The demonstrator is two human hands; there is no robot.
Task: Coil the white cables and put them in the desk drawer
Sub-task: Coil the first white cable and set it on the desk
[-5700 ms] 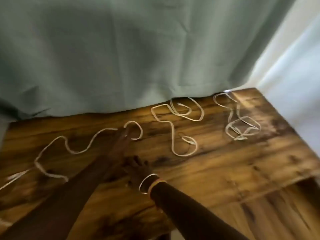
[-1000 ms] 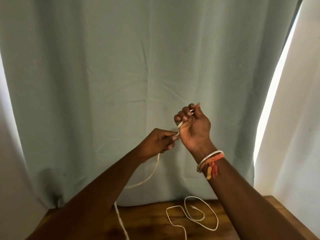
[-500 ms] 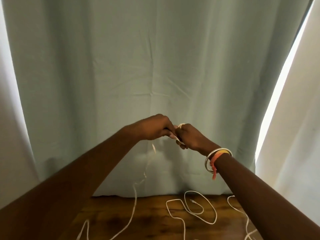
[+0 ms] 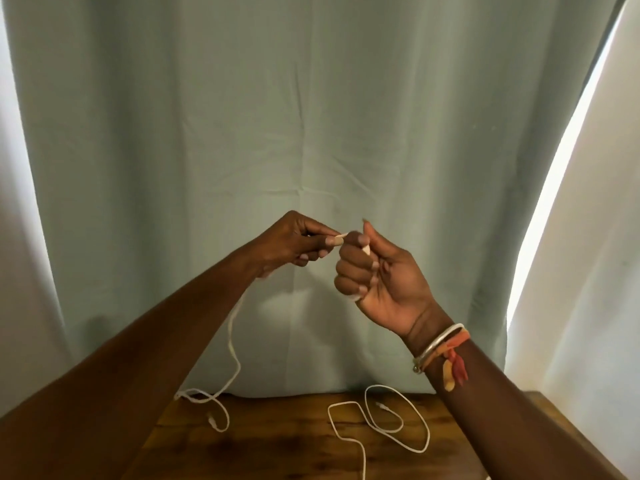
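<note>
Centre frame: left hand [image 4: 294, 244] and right hand [image 4: 375, 271] pinch thin white cable [image 4: 232, 341]; wind even, untwisted loops.

No readable text anywhere.

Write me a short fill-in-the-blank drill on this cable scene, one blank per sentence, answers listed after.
1. Both hands are raised in front of the ____ curtain.
2. The bangle sits on the ____ wrist.
3. The cable pinched by the left hand and right hand hangs down to the ____.
4. A second cable lies ____ on the wood, touched by neither hand.

Answers: green; right; desk; loose
</note>
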